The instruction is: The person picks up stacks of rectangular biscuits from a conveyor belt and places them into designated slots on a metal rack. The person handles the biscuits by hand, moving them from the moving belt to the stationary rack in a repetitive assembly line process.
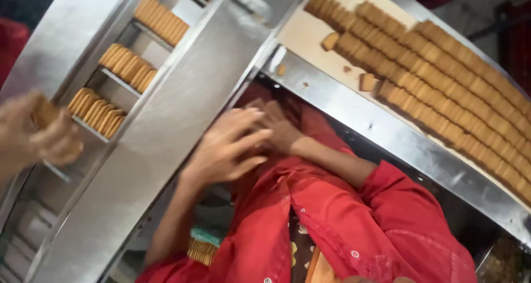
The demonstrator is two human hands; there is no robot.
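Biscuits (431, 78) lie in long overlapping rows on the pale belt (301, 37) up to my right, well apart from my fingers, and neither of my hands holds one. My left hand (227, 147) is in front of my chest over my red clothing (343, 228), fingers loosely spread with nothing in them, laid across my right hand (279, 131). The right hand is mostly covered, so I cannot tell whether its fingers are curled or flat. Both hands sit in the gap between the steel edge of the belt (354, 117) and the sloping steel chute (182, 111). As I judge it, this is a moment between grabs, not a pick or a placing. Taking up a row would call for parting my hands and reaching the right one up over the steel edge, then pressing the fingers together around a stack so it stays on edge. On my left, the slotted channel (77, 76) already carries short biscuit stacks (124, 64), just past the chute. Another person's blurred hand (41, 134) hovers by the lowest slot and seems to grip a few biscuits.
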